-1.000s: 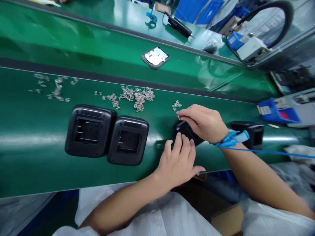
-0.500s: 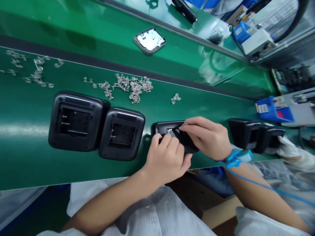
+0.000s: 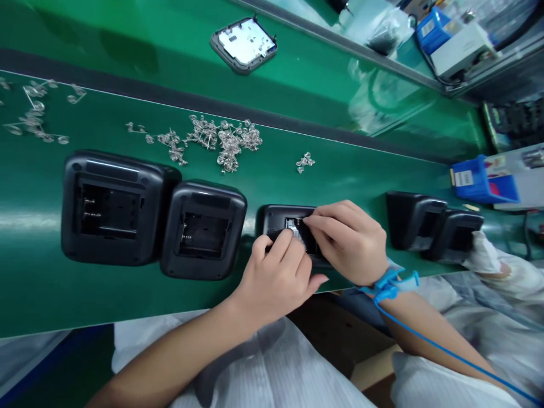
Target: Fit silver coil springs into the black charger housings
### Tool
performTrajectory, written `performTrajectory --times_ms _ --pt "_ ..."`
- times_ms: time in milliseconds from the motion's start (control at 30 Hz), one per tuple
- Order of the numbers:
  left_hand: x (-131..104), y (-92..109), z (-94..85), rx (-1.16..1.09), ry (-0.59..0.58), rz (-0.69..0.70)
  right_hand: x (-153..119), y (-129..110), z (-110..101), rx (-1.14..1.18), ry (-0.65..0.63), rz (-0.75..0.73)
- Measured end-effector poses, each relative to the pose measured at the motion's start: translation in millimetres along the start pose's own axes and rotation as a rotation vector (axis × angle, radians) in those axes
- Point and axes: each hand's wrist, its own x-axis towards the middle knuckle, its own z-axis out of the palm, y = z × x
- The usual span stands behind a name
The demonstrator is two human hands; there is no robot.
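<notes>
A black plastic housing [image 3: 274,215] with an open battery compartment lies in front of me on the green bench. My left hand [image 3: 278,272] is closed on its near side, fingers curled over the compartment's edge and thumb stretched out to the right. With thumb and forefinger pinched, my right hand [image 3: 351,241] holds a small metal battery spring [image 3: 298,221] at the compartment's far edge. The fingertips partly cover the spring and the compartment. A blue strap [image 3: 389,283] with a cord circles my right wrist. Beyond the housing lie a few loose springs [image 3: 305,162].
Two black housings [image 3: 204,229] with open compartments stand to the left. A larger heap of springs [image 3: 229,141] lies behind them. A housing part with a white board [image 3: 245,44] rests farther back. At right, a co-worker's gloved hand [image 3: 484,252] touches black housings [image 3: 414,221].
My right hand has moved slightly left, bringing the spring to the compartment's far edge. My left hand keeps its place on the housing. The whole view has shifted a little.
</notes>
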Motion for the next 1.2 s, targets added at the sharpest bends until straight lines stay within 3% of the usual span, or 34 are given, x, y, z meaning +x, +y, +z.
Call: performTrajectory --times_ms 200,500,733,833,933,1000,1100,1200 --pt "2.4 -1.4 1.8 -0.030 0.002 0.061 4.2 -2.0 -1.1 -0.067 -0.052 -0.046" --pt "3.5 1.5 4.2 -0.044 0.034 -0.006 -2.8 -7.5 3.1 0.057 0.100 -0.005" --pt "4.2 -8.2 -10.3 -0.036 -0.038 0.018 -0.8 -1.0 -5.8 0.113 0.037 -0.084" --pt "3.7 -14.5 -22.0 -0.002 -0.126 0.092 -7.8 18.8 1.2 0.259 0.199 0.066" --pt "4.2 -20.9 -33.4 0.026 -0.231 0.189 -20.2 51.4 29.1 0.354 0.466 0.343" --pt "5.6 -25.0 -39.3 0.039 -0.299 0.267 -27.4 71.3 51.5 0.419 0.560 0.550" --pt "7.6 -27.6 -42.6 0.068 -0.337 0.322 -31.6 84.5 71.5 0.487 0.558 0.735" --pt "7.5 -21.4 -38.2 0.106 -0.302 0.275 -29.6 78.9 71.2 0.457 0.455 0.702"
